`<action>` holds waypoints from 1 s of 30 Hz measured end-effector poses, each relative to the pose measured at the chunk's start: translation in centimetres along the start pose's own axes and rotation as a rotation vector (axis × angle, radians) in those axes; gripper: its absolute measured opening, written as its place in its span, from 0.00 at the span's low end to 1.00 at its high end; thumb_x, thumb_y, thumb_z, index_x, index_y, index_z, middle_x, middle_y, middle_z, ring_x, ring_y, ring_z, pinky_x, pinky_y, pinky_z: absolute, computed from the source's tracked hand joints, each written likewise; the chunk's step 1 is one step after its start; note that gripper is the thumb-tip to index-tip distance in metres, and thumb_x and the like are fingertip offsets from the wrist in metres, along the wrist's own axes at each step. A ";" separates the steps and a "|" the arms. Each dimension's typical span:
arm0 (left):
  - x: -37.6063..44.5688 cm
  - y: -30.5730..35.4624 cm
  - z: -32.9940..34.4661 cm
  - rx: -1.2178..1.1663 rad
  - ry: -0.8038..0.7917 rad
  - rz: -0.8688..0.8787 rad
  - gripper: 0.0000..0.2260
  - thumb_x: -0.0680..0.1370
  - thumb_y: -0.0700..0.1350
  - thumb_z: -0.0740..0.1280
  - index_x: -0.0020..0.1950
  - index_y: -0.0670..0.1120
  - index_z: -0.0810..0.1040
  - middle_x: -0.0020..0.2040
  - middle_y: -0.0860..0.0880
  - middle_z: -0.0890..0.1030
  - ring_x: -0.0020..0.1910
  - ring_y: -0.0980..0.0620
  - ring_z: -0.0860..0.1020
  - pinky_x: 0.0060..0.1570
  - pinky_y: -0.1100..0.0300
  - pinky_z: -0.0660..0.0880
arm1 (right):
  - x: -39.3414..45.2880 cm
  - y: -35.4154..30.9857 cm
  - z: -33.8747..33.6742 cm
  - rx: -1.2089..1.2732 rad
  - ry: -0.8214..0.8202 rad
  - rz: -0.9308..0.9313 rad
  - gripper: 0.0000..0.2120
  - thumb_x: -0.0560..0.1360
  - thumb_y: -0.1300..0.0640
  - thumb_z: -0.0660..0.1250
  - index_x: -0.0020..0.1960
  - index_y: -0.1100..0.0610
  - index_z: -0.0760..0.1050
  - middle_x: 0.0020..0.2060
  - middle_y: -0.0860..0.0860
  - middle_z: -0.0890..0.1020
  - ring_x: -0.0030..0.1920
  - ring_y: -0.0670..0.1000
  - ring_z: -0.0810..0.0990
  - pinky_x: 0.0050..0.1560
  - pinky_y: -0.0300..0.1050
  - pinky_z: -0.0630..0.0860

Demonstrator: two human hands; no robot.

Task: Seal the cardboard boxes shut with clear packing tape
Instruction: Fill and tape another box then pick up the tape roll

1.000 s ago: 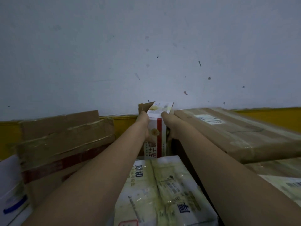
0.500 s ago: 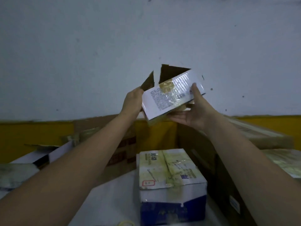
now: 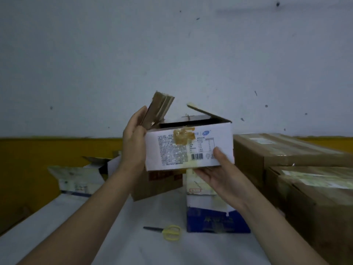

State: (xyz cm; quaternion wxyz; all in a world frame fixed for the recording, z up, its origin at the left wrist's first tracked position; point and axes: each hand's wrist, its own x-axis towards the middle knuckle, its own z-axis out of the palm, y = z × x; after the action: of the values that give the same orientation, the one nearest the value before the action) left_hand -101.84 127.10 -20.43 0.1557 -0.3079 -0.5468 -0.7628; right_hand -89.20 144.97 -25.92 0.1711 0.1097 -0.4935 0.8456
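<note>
Aloft, both hands hold open-flapped box.

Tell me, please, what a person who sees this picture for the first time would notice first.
The eye goes first to the white printed box held up in the middle, its top flaps open and an old patch of brown tape on its front. The left hand grips its left end and the right hand supports it from below. Then come the yellow-handled scissors on the white table below, and the brown cartons at the right.
</note>
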 end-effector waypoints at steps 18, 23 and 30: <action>-16.1 -2.7 -18.4 0.666 0.216 -0.163 0.11 0.86 0.45 0.56 0.62 0.52 0.77 0.48 0.56 0.81 0.45 0.59 0.79 0.39 0.76 0.70 | -5.2 16.5 4.0 -0.379 -0.039 0.516 0.18 0.74 0.50 0.71 0.59 0.61 0.78 0.49 0.60 0.86 0.50 0.58 0.86 0.50 0.47 0.83; -14.6 -5.0 -20.1 0.878 0.034 -0.226 0.25 0.84 0.47 0.62 0.81 0.50 0.61 0.78 0.52 0.68 0.75 0.55 0.67 0.67 0.65 0.64 | -3.9 16.4 -0.2 -0.951 0.079 0.489 0.16 0.77 0.50 0.71 0.45 0.65 0.80 0.32 0.57 0.85 0.32 0.55 0.85 0.39 0.49 0.83; -10.8 -4.0 -8.1 1.070 -0.178 0.477 0.23 0.80 0.46 0.66 0.75 0.46 0.70 0.74 0.49 0.69 0.74 0.53 0.66 0.71 0.68 0.60 | -1.5 10.1 -5.7 -1.876 0.396 -0.363 0.24 0.76 0.46 0.69 0.69 0.51 0.71 0.62 0.52 0.77 0.60 0.54 0.75 0.53 0.49 0.75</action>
State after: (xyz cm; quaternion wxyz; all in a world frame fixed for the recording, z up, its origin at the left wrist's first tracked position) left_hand -98.33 119.91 -32.05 0.4100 -0.3636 -0.7821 -0.2965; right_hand -91.94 145.04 -37.28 0.3965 -0.1407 -0.9042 0.0731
